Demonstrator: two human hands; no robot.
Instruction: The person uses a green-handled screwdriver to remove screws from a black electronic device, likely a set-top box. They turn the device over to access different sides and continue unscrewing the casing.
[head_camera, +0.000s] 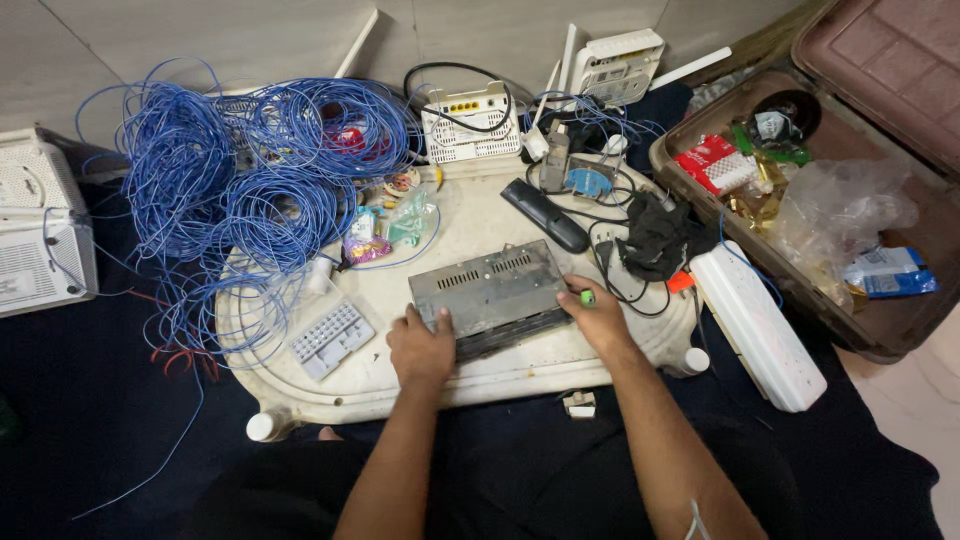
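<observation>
A grey metal electronics box (487, 290) with vent slots lies on a cream plastic tray table (400, 390). My left hand (421, 345) rests on its near left corner, fingers curled over the edge. At the box's right end, my right hand (596, 316) holds a small green-tipped tool (587, 297) against it. Both forearms reach in from the bottom of the view.
Coils of blue wire (240, 170) cover the table's left side. A small grey keypad (331, 338), a black remote (545, 215), white routers (462, 122), black cloth (655, 238) and a white power strip (757, 325) lie about. An open brown case (880, 345) stands at right, a white device (40, 225) at left.
</observation>
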